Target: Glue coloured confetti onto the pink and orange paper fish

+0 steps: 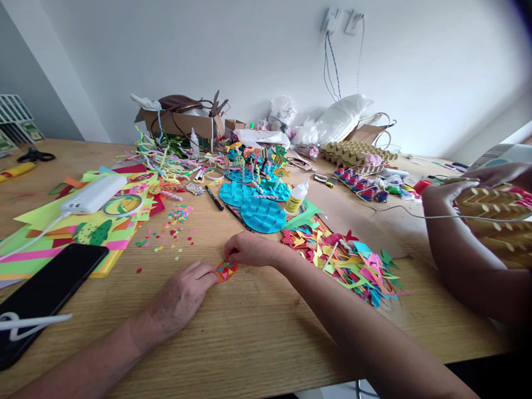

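A small orange paper cutout (227, 272) with red, yellow and blue paper bits on it lies on the wooden table (233, 343). At its left edge, my left hand (183, 293) holds it down with the fingers pressed together. My right hand (253, 249) is pinched at its upper edge; anything between those fingertips is hidden. Loose confetti (178, 216) is scattered beyond my left hand. Blue paper ovals (262, 215) with folded strips lie just past my right hand, near a glue bottle (296, 197) and a black marker (214, 198).
Colourful paper scraps (349, 260) are heaped beside my right forearm. On the left are a phone (50, 299), a white power bank (93, 194) and coloured sheets (33, 216). Another person's arms (457, 249) hold egg cartons (490, 221) at right, with a cable (407, 210) stretching across.
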A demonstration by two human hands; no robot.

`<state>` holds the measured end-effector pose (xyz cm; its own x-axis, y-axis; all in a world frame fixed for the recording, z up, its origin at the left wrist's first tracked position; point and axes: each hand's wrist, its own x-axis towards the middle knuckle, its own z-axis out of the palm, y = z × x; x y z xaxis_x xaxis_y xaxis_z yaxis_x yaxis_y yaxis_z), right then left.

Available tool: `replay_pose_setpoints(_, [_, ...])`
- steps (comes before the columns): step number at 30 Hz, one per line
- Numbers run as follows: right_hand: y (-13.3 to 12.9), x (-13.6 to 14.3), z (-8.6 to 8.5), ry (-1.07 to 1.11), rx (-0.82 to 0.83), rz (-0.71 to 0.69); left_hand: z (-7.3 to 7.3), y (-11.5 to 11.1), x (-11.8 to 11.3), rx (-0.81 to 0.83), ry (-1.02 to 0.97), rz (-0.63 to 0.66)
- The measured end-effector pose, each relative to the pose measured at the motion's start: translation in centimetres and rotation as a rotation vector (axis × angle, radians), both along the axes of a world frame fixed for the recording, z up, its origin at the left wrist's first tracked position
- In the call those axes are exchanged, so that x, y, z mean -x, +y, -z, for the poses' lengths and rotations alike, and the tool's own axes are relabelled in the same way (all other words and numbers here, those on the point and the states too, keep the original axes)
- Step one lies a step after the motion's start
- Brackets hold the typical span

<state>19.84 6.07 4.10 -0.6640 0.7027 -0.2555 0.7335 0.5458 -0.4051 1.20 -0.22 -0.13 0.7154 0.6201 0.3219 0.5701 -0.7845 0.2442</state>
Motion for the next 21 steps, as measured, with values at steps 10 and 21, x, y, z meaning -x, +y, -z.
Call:
replay_pose_setpoints(10, [-0.10,-0.35,0.06,0.040,-0.003,0.024,0.04,-0.07,0.06,-0.023,-0.027,0.003])
replay_pose_setpoints(21, [-0.20,-0.24,0.49,0.041,-0.003,0.005,0.09,-0.05,0.07,-0.023,-0.009,-0.010])
